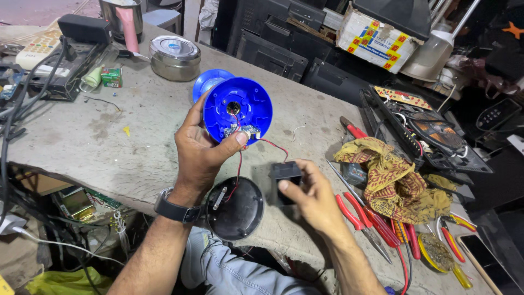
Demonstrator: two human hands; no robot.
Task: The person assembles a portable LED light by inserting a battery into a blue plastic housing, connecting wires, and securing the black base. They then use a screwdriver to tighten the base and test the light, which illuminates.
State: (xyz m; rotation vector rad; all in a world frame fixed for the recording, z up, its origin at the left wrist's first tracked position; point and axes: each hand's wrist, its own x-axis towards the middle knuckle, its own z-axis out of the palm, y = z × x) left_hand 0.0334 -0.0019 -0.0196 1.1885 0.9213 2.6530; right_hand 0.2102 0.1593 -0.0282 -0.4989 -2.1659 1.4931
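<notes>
My left hand (pixel 199 150) holds up a round blue plastic housing (pixel 238 107), open side toward me, thumb pressed near a small circuit board (pixel 243 131) inside it. Red and black wires (pixel 273 146) run from the board down to a small black box (pixel 286 173), which my right hand (pixel 312 198) grips from below. More wires drop to a round black cover (pixel 236 208) lying on the bench edge under my left hand. I wear a dark watch (pixel 173 208) on my left wrist.
A grey workbench (pixel 136 136) holds a steel lidded tin (pixel 174 56), a second blue disc (pixel 203 83), a yellow patterned cloth (pixel 396 177), red-handled pliers and screwdrivers (pixel 371 218), an opened electronic device (pixel 423 128) and cables at the left.
</notes>
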